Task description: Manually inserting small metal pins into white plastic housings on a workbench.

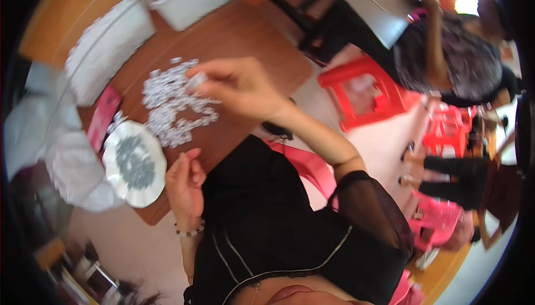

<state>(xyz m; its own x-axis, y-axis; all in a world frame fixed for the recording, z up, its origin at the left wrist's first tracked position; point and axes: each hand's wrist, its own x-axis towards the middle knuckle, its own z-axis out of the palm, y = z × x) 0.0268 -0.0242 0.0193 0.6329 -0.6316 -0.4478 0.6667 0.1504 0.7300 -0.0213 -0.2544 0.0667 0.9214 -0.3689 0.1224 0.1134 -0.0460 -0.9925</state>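
Over the brown wooden table (267, 54), my right hand (239, 87) pinches a small whitish plastic piece (196, 80) between thumb and fingertips. Just below and beside it lies a spread pile of small white plastic pieces (170, 101). My left hand (186, 182), with a beaded bracelet on its wrist, is at the near table edge, its fingers loosely curled and apart. I see nothing in it. Close to its left stands a white scalloped plate (154, 143) with many small grey pieces (135, 163) in it.
A pink flat box-like thing (105, 116) lies beyond the plate. Two white containers (108, 54) heaped with white pieces stand at the back. White plastic bags (78, 165) hang at the left. Red plastic stools (365, 90) and other people (451, 59) are at the right.
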